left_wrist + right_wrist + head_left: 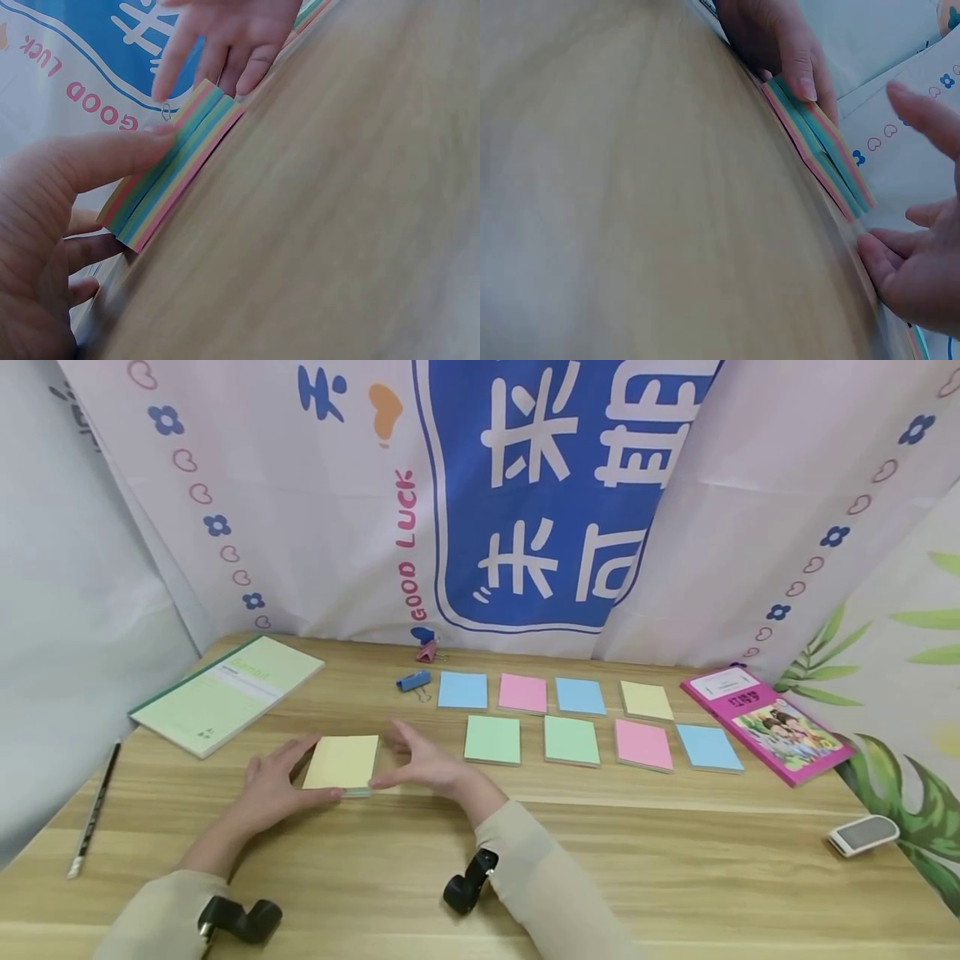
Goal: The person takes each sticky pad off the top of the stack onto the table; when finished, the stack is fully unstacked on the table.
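Note:
Two layered sticky note pads [342, 762], one on the other with yellow on top, sit on the table at centre left. My left hand [273, 787] grips them from the left, its thumb along the near side. In the left wrist view the pads [169, 169] show striped edges, the upper one slightly offset from the lower. My right hand [438, 770] hovers at their right side with fingers spread and holds nothing. In the right wrist view a small gap parts the right hand [922, 259] from the pads [821, 154].
Two rows of sticky note pads, such as a green pad [492, 740] and a blue pad [462, 691], lie to the right. Beyond are a blue binder clip [413, 681] and a pink clip [427, 652]. Notebook [228, 693], pencil [96, 810], pink book [772, 727] and white-grey gadget [864, 835] lie outward.

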`<state>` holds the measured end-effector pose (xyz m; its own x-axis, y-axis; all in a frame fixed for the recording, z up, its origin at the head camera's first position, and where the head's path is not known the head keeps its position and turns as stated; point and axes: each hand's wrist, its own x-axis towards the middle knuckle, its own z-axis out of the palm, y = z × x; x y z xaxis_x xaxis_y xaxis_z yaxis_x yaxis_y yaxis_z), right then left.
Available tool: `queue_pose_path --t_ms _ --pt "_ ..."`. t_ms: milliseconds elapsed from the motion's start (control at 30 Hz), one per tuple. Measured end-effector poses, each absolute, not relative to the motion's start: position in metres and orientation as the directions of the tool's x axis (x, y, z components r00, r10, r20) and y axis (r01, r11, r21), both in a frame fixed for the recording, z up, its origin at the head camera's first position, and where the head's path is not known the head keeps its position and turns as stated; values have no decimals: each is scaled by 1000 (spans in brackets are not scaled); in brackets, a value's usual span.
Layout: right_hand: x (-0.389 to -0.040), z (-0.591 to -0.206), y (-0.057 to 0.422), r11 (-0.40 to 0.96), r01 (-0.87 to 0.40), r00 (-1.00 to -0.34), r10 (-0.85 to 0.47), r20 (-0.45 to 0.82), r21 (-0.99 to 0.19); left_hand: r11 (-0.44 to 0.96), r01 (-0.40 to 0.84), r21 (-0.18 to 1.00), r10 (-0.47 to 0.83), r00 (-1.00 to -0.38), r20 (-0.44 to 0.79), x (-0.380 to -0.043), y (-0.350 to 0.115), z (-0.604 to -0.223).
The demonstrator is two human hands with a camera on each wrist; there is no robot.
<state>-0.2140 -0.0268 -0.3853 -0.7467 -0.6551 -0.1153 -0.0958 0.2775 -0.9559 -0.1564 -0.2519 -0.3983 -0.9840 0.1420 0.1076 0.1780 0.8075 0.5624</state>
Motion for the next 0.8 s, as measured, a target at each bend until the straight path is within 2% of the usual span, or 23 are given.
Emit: queue_pose_path --t_ms 300,500,633,800 --pt "-213 -392 -43 561 -282 -807 -578 -123 -779 798 181 575 145 -983 109 -155 -252 -398" --pt "-210 -392 -51 659 -329 -835 -537 -117 -677 795 180 579 144 -984 109 -156 -252 -399" --pt "-208 -393 -53 680 -361 -844 -529 -88 -638 794 178 581 142 -984 108 -155 -252 -398" --pt "-206 -393 -51 607 -347 -854 -520 -26 -715 793 188 579 147 -982 116 -154 -252 -398"
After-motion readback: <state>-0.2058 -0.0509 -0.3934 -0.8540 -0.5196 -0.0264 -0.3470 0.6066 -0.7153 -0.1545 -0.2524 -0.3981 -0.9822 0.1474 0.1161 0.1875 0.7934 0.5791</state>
